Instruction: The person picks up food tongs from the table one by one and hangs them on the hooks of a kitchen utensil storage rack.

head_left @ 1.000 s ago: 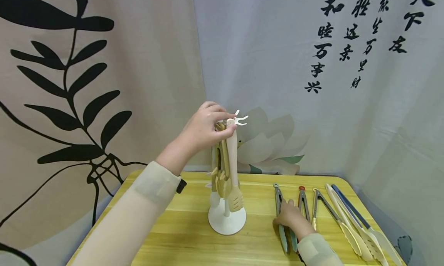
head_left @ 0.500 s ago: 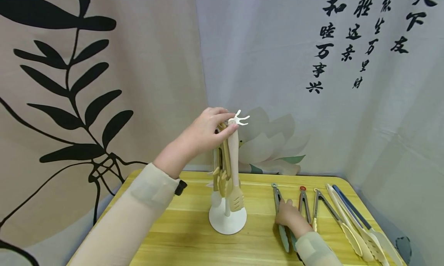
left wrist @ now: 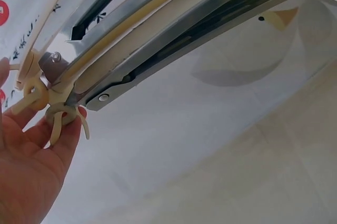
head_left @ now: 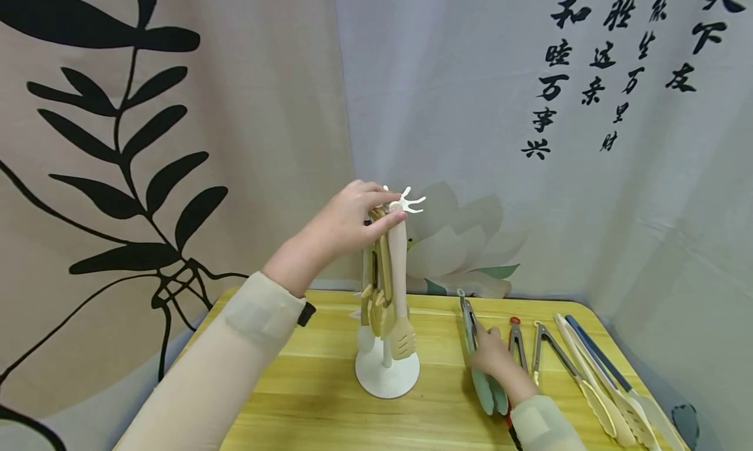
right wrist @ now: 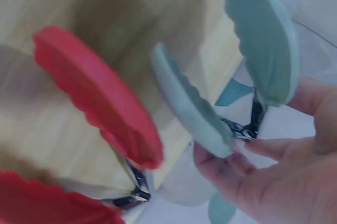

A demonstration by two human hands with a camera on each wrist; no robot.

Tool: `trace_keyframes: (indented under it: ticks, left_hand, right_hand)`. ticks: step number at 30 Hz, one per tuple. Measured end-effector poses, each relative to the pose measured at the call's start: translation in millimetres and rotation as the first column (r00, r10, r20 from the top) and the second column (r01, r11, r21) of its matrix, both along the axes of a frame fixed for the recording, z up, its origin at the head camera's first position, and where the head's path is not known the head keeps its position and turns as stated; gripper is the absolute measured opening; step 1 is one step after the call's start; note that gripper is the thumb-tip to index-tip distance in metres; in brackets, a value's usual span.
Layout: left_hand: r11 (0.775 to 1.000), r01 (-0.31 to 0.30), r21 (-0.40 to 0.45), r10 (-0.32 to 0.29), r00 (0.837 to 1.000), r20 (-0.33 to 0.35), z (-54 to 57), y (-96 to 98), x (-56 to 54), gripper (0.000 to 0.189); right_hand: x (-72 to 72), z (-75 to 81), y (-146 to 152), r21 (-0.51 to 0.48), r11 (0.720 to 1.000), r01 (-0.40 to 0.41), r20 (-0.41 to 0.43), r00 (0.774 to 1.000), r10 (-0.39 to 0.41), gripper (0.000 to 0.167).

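My left hand (head_left: 350,219) grips the top of a white utensil stand (head_left: 375,385), fingers and thumb about its hooks (head_left: 410,202). Tongs and a cream slotted turner (head_left: 403,340) hang from the stand. The left wrist view shows the fingertips against the hooks and the hanging rings of metal tongs (left wrist: 158,50). To the right, my right hand (head_left: 499,359) holds a pair of tongs with pale green scalloped tips (right wrist: 268,39), thumb and fingers on opposite sides. Part of these tongs is hidden behind the hand. Their tips stand apart in the right wrist view.
Red-tipped tongs (right wrist: 100,92) lie just right of the right hand. Further right are cream-tipped tongs (head_left: 555,346), light-coloured utensils (head_left: 606,379) and a blue-handled one (head_left: 597,350). The yellow wooden table (head_left: 294,399) ends at a curtain behind.
The green-tipped tongs have tilted and shifted up and away in the right hand, and their arms have drawn closer together. My left hand keeps its place on the stand.
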State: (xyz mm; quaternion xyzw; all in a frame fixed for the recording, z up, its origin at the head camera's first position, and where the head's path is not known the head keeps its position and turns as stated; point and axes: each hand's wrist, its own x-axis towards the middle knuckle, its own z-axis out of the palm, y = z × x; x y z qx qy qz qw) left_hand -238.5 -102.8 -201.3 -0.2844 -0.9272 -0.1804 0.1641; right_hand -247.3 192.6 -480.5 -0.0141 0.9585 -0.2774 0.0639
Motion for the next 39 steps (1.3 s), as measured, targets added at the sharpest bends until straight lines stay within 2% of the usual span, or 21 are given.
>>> trace_keyframes:
  ticks: [7,13,18,25,34,39]
  left_hand:
    - [1.000,0.015,0.016,-0.014,1.000,-0.009,-0.1,-1.4,-1.5,0.048]
    - [0.999,0.016,0.030,-0.017,1.000,0.007,0.1,-1.8,-1.6,0.048]
    - [1.000,0.011,0.022,-0.012,1.000,0.008,0.4,-1.5,-0.4,0.049]
    - [0.999,0.004,0.035,-0.004,1.000,0.015,0.3,-1.7,-0.4,0.048]
    - [0.999,0.000,0.035,-0.001,1.000,0.023,0.7,-2.6,-0.6,0.050]
    - [0.999,0.000,0.040,-0.001,1.000,0.021,-0.2,-1.7,-1.3,0.050]
  right_hand:
    - [1.0,18.3,-0.9,-0.110,0.994,-0.011,-0.144,0.990,-0.005,0.084]
    - [5.9,34.4,-4.9,-0.152,0.986,-0.069,-0.267,0.963,0.026,0.083]
    - [13.2,45.1,-11.4,-0.156,0.982,-0.105,-0.374,0.927,0.040,0.084]
    - [21.6,57.8,-20.5,-0.185,0.975,-0.125,-0.474,0.880,0.023,0.088]
    - [26.3,66.7,-24.4,-0.208,0.957,-0.201,-0.598,0.800,0.038,0.088]
    - [28.8,70.2,-27.1,-0.192,0.953,-0.233,-0.669,0.742,0.046,0.087]
